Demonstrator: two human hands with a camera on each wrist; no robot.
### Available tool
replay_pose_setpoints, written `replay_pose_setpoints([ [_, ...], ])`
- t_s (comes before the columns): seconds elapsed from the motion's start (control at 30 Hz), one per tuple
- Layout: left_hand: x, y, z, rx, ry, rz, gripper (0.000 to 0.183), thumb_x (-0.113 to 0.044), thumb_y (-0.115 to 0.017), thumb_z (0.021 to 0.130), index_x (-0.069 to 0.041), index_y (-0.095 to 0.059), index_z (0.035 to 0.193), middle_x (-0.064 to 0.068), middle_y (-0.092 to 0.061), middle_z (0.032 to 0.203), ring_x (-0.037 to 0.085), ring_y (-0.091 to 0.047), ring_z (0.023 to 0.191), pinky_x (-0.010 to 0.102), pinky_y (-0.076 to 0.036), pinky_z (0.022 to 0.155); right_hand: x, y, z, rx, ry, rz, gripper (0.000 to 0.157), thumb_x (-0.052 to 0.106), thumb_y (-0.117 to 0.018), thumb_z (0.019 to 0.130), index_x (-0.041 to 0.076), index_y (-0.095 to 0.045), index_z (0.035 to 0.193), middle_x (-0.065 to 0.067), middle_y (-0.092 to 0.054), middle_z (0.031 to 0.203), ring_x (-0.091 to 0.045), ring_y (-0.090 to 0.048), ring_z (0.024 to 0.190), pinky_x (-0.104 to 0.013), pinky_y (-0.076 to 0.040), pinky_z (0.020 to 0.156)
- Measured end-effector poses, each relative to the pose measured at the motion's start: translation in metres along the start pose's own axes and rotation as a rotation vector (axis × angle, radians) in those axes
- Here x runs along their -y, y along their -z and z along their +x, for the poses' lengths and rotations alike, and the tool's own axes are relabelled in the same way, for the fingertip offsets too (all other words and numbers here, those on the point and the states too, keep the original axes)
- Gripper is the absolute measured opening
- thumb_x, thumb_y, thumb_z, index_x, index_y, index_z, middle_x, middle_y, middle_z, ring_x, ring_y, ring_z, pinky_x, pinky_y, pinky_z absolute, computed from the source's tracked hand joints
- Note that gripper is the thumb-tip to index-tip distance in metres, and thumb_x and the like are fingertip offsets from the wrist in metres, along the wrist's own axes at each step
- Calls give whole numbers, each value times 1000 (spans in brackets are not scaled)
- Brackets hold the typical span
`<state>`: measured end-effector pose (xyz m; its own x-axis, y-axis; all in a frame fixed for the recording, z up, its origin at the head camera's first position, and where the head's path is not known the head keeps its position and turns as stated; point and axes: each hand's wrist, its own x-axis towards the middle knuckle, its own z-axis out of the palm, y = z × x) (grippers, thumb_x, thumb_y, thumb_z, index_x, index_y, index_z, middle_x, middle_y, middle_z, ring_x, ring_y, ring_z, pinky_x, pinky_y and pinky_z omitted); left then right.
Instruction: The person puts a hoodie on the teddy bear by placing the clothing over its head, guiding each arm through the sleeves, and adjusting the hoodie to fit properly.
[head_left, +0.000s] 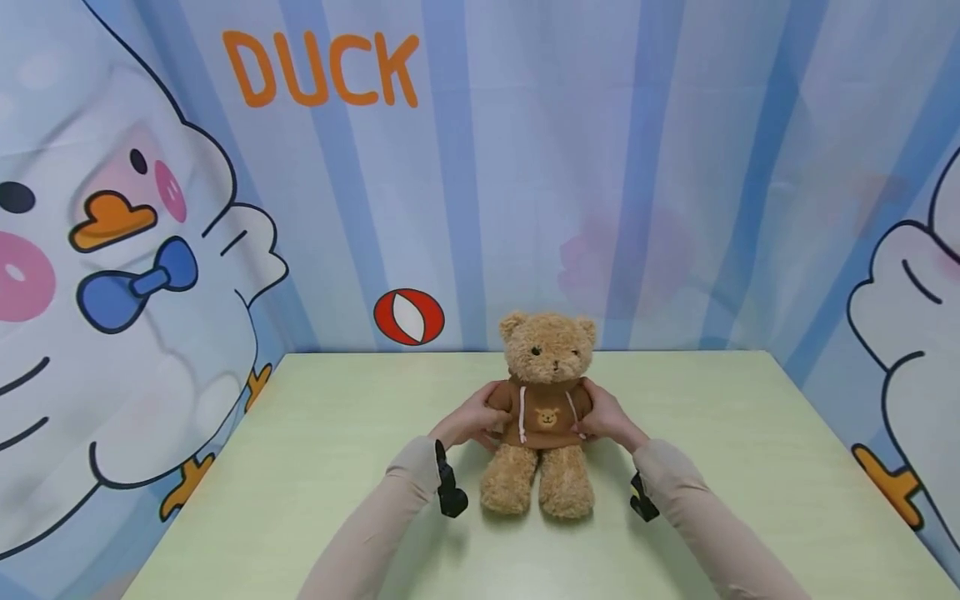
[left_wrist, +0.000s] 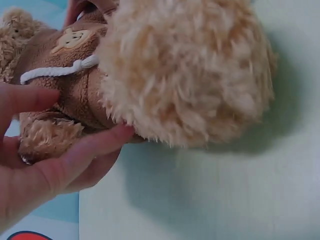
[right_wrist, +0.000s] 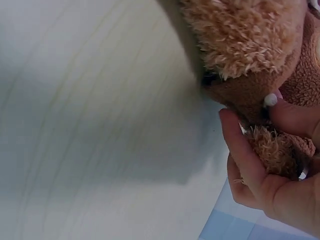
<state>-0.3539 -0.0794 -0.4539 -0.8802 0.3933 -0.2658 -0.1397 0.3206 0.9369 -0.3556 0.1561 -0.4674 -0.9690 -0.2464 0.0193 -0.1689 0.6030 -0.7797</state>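
A fluffy light-brown teddy bear [head_left: 552,354] sits upright on the table, facing me, with its legs stretched toward me. It wears a brown hoodie [head_left: 547,400] with white drawstrings and a small bear-face patch on the front. My left hand [head_left: 471,418] grips the bear's side at the arm, thumb in front and fingers reaching low beside the hoodie hem. On the opposite side, my right hand [head_left: 611,417] holds the other arm and hem; in the right wrist view its thumb lies by a drawstring's white tip [right_wrist: 270,100]. The bear's back is hidden.
The pale green table [head_left: 352,392] runs back to a blue striped curtain [head_left: 510,167] printed with the word DUCK and a red-and-white ball. Large printed ducks cover the curtain at the left and right sides. Black wrist cameras [head_left: 450,492] sit below both sleeves.
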Motion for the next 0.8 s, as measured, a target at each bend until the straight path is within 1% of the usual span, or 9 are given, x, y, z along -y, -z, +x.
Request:
replay_pose_setpoints([
  [0.13, 5, -2, -3, 60, 5, 14, 66, -11, -57, 86, -14, -18, 139, 25, -33, 132, 36, -60, 88, 39, -52, 58, -2, -4, 0, -9, -4, -59, 80, -7, -68, 68, -2, -26, 136, -35, -37, 125, -49, -46, 105, -32, -50, 46],
  [0.23, 10, -2, -4, 48, 30, -1, 68, -10, -57, 86, -14, -16, 139, 25, -33, 132, 31, -61, 84, 35, -51, 57, -1, -7, -2, -23, 30, -101, 77, -5, -68, 69, -3, -28, 134, -36, -39, 119, -48, -48, 100, -29, -49, 45],
  [0.3, 12, -3, -4, 21, 40, -15, 68, -12, -57, 86, -16, -15, 140, 25, -31, 134, 29, -62, 81, 34, -50, 55, 0, -7, -4, -3, 41, -69, 76, -5, -67, 70, -3, -28, 135, -36, -38, 120, -45, -50, 97, -30, -50, 46],
  [0.37, 12, -2, -4, -4, 43, -32, 70, -14, -57, 86, -18, -14, 141, 25, -28, 137, 31, -62, 81, 34, -50, 54, 1, -3, -5, 45, 29, -9, 77, -4, -65, 72, -1, -24, 137, -37, -34, 125, -42, -53, 95, -32, -52, 50],
  [0.47, 10, -2, -6, -35, 35, -45, 71, -19, -57, 86, -20, -13, 142, 23, -23, 141, 37, -61, 88, 39, -51, 55, 3, 5, -7, 162, -43, 144, 82, -2, -60, 78, 4, -11, 143, -33, -18, 138, -40, -57, 92, -38, -53, 59],
  [0.57, 8, -2, -9, -59, 31, -58, 71, -25, -56, 87, -22, -12, 142, 23, -20, 143, 44, -57, 95, 44, -52, 59, 5, 12, -8, 234, -108, 236, 83, 8, -59, 83, 7, -2, 144, -31, -12, 142, -37, -57, 95, -41, -53, 66],
  [0.63, 8, -2, -12, -67, 23, -63, 72, -28, -55, 87, -22, -10, 143, 23, -20, 143, 44, -58, 95, 45, -52, 60, 7, 15, -9, 249, -130, 254, 86, 13, -61, 83, 8, -1, 144, -31, -13, 142, -35, -59, 95, -40, -53, 67],
  [0.7, 9, -4, -14, -64, 9, -52, 76, -28, -57, 86, -23, -7, 143, 25, -23, 141, 39, -61, 89, 42, -52, 59, 8, 15, -10, 247, -132, 238, 90, 16, -64, 81, 7, -1, 144, -32, -17, 140, -35, -60, 93, -38, -53, 65],
  [0.8, 12, -8, -18, -39, -34, -16, 86, -18, -63, 83, -22, -1, 143, 26, -20, 142, 27, -63, 74, 38, -52, 56, 10, 12, -13, 210, -111, 171, 94, 14, -69, 76, 7, -4, 143, -35, -17, 136, -40, -57, 93, -38, -53, 60],
])
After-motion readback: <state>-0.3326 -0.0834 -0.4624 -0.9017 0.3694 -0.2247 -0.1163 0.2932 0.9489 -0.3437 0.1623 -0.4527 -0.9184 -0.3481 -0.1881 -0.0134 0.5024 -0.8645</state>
